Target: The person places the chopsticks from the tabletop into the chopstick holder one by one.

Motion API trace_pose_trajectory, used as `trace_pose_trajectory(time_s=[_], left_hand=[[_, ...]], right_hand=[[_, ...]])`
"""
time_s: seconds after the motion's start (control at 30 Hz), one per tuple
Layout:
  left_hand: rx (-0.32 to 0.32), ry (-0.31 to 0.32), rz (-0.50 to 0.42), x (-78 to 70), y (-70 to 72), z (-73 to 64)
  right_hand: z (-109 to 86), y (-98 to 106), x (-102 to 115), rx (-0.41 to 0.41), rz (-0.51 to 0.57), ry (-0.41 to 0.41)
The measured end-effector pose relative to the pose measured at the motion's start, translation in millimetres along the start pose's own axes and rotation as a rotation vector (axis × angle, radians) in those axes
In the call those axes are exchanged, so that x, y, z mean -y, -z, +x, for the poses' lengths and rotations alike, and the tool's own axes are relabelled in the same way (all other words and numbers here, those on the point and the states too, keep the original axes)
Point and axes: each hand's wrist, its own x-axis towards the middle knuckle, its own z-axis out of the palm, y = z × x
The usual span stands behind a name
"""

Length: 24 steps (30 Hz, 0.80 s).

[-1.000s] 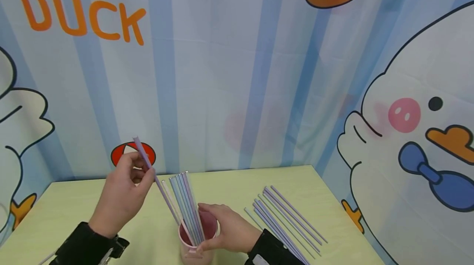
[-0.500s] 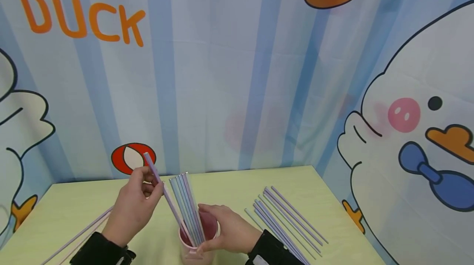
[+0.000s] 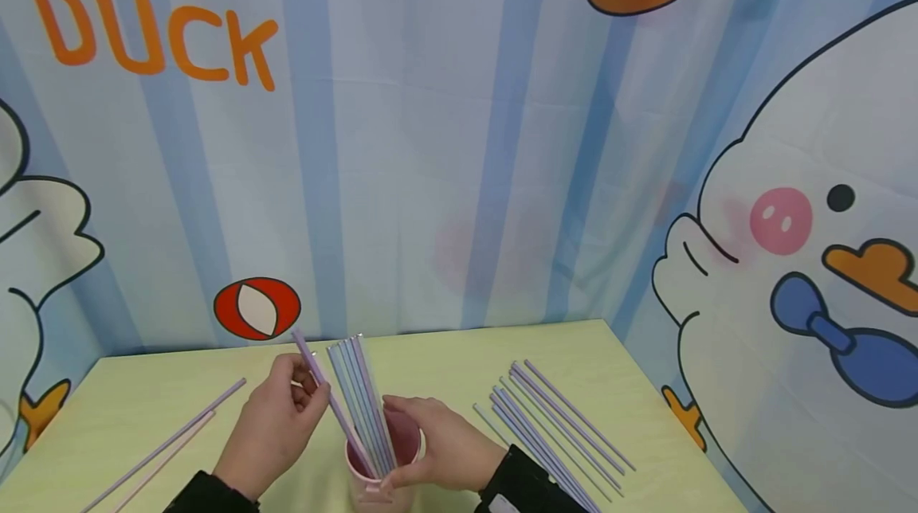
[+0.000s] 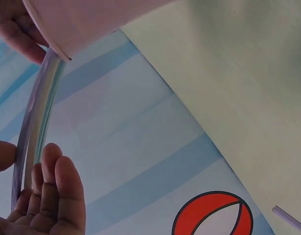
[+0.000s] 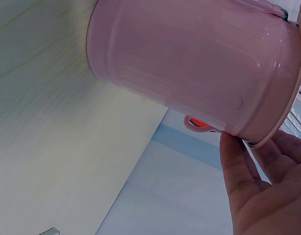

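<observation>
My left hand (image 3: 276,425) pinches a purple straw (image 3: 337,409) between thumb and fingers. The straw slants down to the right, its lower end inside a pink pail (image 3: 380,495). Pale blue and lilac straws (image 3: 362,393) stand bunched in that pail, just right of the held one. My right hand (image 3: 448,445) grips the pail's rim from the right side. In the right wrist view, the glossy pail (image 5: 189,63) has a small loop handle (image 5: 196,126), with fingertips (image 5: 231,147) at its rim. The left wrist view shows the thumb (image 4: 3,155) against the straw.
Several lilac and bluish straws (image 3: 552,433) lie in a loose row at the right of the pale yellow table (image 3: 645,385). Two more straws (image 3: 172,437) lie at the left. A striped duck curtain (image 3: 423,178) hangs behind the table.
My left hand has moved right and down, lowering the purple straw farther into the pail beside the others. The straws at the left have come into view. My right hand stays put.
</observation>
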Motion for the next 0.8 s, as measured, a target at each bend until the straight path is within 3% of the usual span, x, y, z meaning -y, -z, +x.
trace_pose_trajectory(time_s=[0.33, 0.8], left_hand=[[0.095, 0.064, -0.001, 6.1, -17.1, -3.2], [0.119, 0.042, 0.026, 8.5, -26.1, -7.5]], right_hand=[[0.1, -1, -1, 0.001, 0.022, 0.004], [0.7, -1, -1, 0.006, 0.04, 0.002]])
